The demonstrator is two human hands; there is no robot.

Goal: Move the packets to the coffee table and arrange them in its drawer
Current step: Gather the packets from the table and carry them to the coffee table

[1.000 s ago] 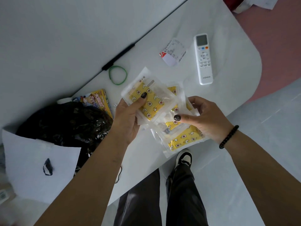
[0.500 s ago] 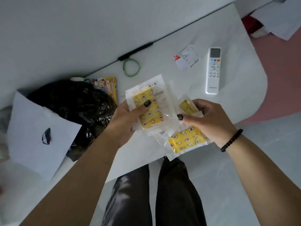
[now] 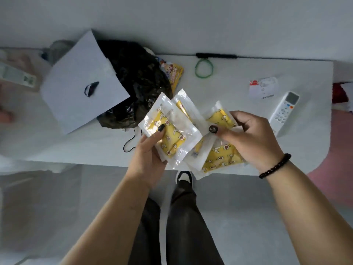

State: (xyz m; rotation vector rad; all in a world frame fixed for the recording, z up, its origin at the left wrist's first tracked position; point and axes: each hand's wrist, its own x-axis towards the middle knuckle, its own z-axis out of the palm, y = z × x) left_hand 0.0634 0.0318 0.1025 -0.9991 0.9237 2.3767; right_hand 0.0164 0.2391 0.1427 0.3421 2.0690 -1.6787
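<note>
Both hands, left [image 3: 148,159] and right [image 3: 250,138], grip fanned clear packets [image 3: 172,134] with yellow egg-print contents above the white surface [image 3: 229,88]; a black bag [image 3: 133,79] lies nearby.

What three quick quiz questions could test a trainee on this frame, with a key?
1. True or false: both hands hold yellow packets.
2. What lies nearest the right hand on the table? A) green band B) remote C) black bag
3. Fill in: the person's right wrist wears a black ____.

Key
1. True. The left hand grips packets, thumb on top; the right hand pinches more packets.
2. B. The remote lies just beyond the right hand; the green band and black bag are farther left.
3. Bracelet.
</note>
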